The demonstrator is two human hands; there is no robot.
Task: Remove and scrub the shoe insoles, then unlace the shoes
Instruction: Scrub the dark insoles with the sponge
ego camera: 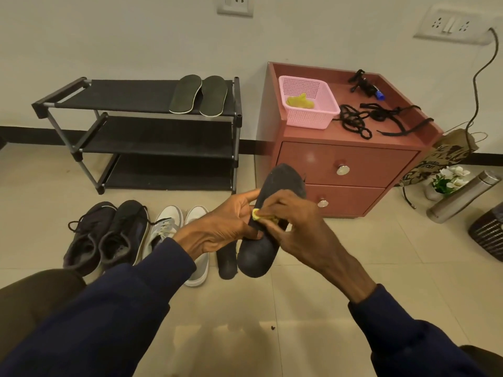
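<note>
Beige tiled floor point(299, 308) meets a white wall carrying two socket plates point(236, 5). One black shoe rack point(141, 137) with three shelves stands at the left; two rack insoles point(186, 94) lie side by side on its top shelf. Beside it is one reddish cabinet point(348, 164) with two drawers. On top sit one pink basket point(321, 115) holding one yellow cloth point(300, 101) and a tangle of black laces point(353, 122), too knotted to count.

Four shoes line the floor before the rack: two dark shoes point(109, 235) with laces in, and two white shoes point(166, 224) to their right. One floor insole point(226, 263) lies just beside the white pair.

A fourth insole, the dark insole point(283, 183), is held up in front of the cabinet, tilted, with its heel end toward the camera. The left hand point(217, 232) grips it at mid-length, fingers behind and thumb on the front. The right hand point(302, 232) pinches one yellow pad point(257, 214) under curled fingers and presses it against the insole's face.
</note>
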